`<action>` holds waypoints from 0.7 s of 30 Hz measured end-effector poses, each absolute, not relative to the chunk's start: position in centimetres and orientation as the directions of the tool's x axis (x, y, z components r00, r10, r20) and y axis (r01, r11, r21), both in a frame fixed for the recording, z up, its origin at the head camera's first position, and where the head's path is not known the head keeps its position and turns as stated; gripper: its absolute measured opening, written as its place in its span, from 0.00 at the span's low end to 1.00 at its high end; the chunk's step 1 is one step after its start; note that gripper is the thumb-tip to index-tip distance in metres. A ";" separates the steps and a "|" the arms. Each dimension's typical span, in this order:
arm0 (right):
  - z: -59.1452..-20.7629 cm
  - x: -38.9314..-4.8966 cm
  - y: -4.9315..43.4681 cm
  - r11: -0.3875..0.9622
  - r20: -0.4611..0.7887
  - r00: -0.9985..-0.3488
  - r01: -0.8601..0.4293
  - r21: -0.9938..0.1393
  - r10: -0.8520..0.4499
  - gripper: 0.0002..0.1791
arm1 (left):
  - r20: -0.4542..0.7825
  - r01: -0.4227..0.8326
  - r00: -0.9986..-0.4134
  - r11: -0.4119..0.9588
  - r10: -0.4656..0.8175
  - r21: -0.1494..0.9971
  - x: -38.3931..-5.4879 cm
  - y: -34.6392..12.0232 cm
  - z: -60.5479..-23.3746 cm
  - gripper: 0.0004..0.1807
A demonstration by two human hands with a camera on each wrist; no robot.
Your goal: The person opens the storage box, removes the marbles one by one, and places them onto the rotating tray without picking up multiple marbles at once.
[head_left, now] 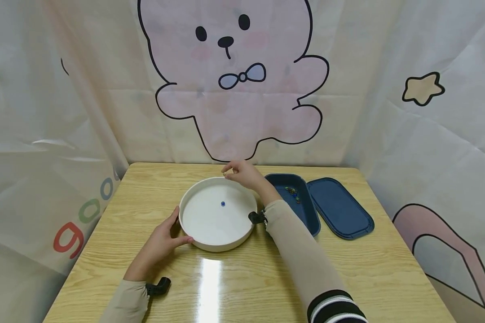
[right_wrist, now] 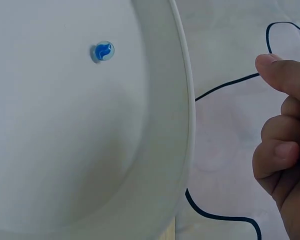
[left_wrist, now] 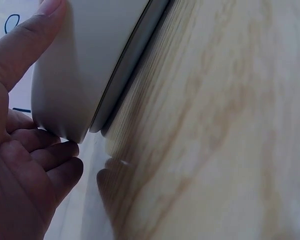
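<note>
A round white tray (head_left: 204, 224) with a raised rim stands on the table. A clear glass marble (right_wrist: 104, 50) with a blue swirl lies on its floor, also visible as a small blue dot in the head view. At the tray's left side my left hand (head_left: 163, 240) grips the wall; in the left wrist view the thumb (left_wrist: 27, 45) lies along it and the fingers curl beneath. Above the far rim, my right hand (head_left: 244, 174) has thumb and forefinger together, pinching what looks like a small yellowish marble (head_left: 224, 174), mostly hidden by the fingertips.
Right of the tray is a dark blue box (head_left: 307, 220), with several coloured marbles (head_left: 293, 194) in it, partly behind the right forearm. Its blue lid (head_left: 341, 208) lies flat beside it. Printed cloth (head_left: 234, 116) hangs behind the wooden table (head_left: 157, 188).
</note>
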State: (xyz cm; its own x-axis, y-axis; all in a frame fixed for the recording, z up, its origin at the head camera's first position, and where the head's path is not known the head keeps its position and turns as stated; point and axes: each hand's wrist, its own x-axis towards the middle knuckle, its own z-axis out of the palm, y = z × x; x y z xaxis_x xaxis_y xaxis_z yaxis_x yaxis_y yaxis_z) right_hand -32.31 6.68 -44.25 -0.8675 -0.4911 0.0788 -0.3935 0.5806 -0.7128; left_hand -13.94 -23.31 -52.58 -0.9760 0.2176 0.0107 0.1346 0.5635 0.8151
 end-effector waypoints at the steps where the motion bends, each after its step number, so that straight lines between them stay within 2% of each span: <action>1: -44.3 -32.3 6.5 0.577 0.076 -0.864 -0.395 -0.715 -0.497 0.14 | 0.007 0.130 -0.976 0.562 0.216 0.817 -13.9 -23.3 -52.6 0.68; 21: -48.1 -32.5 2.3 0.568 -0.034 -0.805 -0.387 -0.727 -0.592 0.12 | -0.010 0.117 -0.975 0.546 0.223 0.830 -14.1 -23.5 -52.6 0.66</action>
State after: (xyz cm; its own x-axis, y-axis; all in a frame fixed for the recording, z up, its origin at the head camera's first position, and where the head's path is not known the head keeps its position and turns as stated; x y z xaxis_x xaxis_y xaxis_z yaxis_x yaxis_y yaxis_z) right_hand -32.50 2.26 -48.09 -0.8052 -0.5921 -0.0337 -0.3869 0.5676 -0.7268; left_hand -14.05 -23.51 -52.64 -0.9747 0.2233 -0.0098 0.1166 0.5455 0.8299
